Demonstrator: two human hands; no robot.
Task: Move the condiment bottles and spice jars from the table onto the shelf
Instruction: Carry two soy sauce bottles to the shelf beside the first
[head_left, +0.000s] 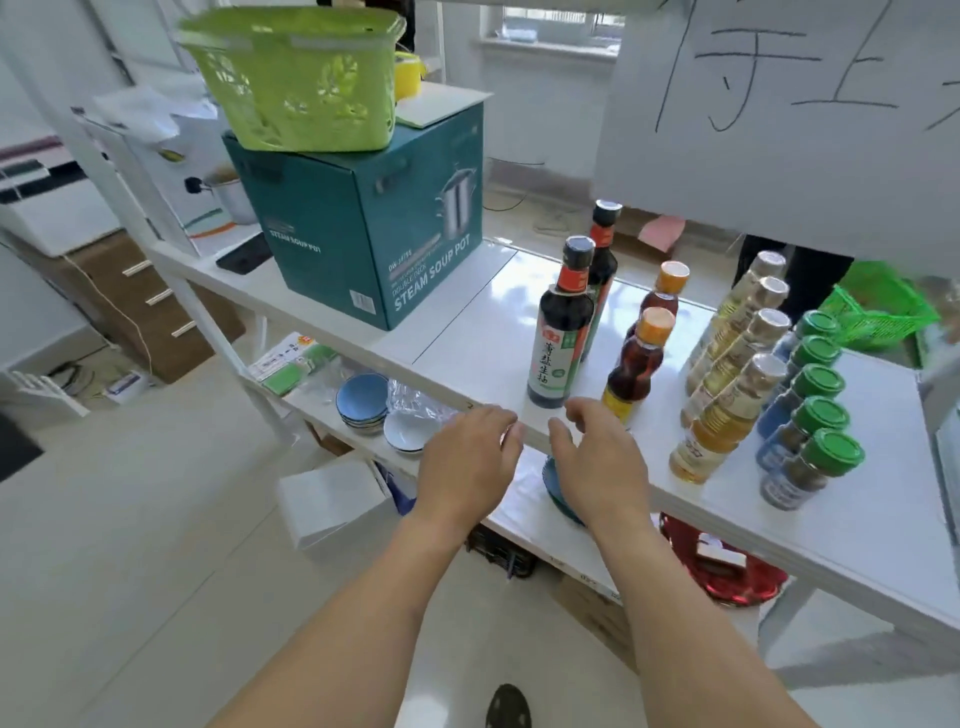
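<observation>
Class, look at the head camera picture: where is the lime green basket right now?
Upper left of the head view: the lime green basket sits on top of the teal steam pot box, left of the bottles.

One view only, worn on the head, looking forward and steeply down along both forearms onto a white shelf (467, 332) close in front. Wide-angle, with straight edges bowed toward the frame's borders. Near enough to read the label on the closest dark bottle (558, 332). Reaches down to the floor (130, 519) and a shoe tip (508, 704) at the bottom edge.
</observation>
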